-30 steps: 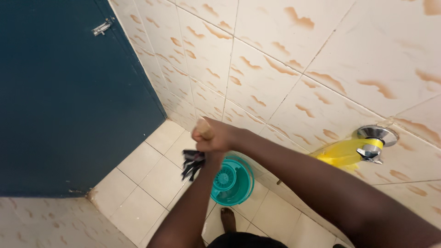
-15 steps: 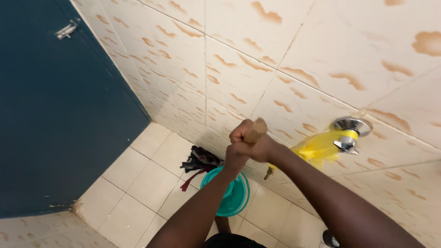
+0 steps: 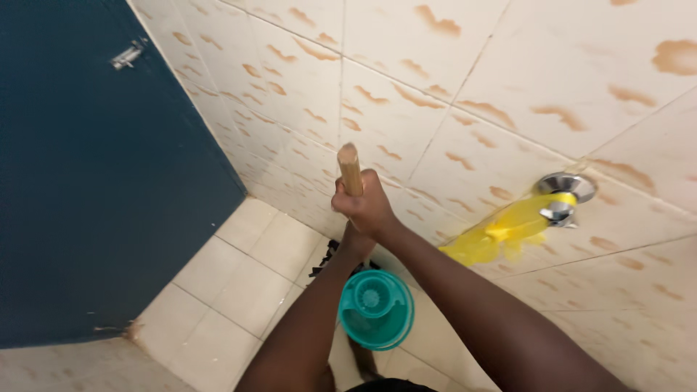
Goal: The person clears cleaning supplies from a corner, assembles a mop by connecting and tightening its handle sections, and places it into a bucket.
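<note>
My right hand (image 3: 370,207) is closed around a wooden mop handle (image 3: 349,167), whose top end sticks up above my fist. Just below it my left hand (image 3: 354,245) grips the same handle, mostly hidden behind my right wrist. The dark mop head (image 3: 324,260) hangs below my hands, largely hidden by my forearms, just left of and above a teal bucket with a wringer insert (image 3: 376,308) on the tiled floor.
A chrome wall tap (image 3: 565,197) with yellow plastic (image 3: 501,232) tied on it sticks out of the tiled wall at right. A dark blue door (image 3: 94,181) with a metal latch (image 3: 128,54) fills the left. Pale floor tiles (image 3: 232,283) lie between door and bucket.
The handle has slid up, so more of it shows above my fists. The mop head has drawn in behind my arms, closer to the bucket.
</note>
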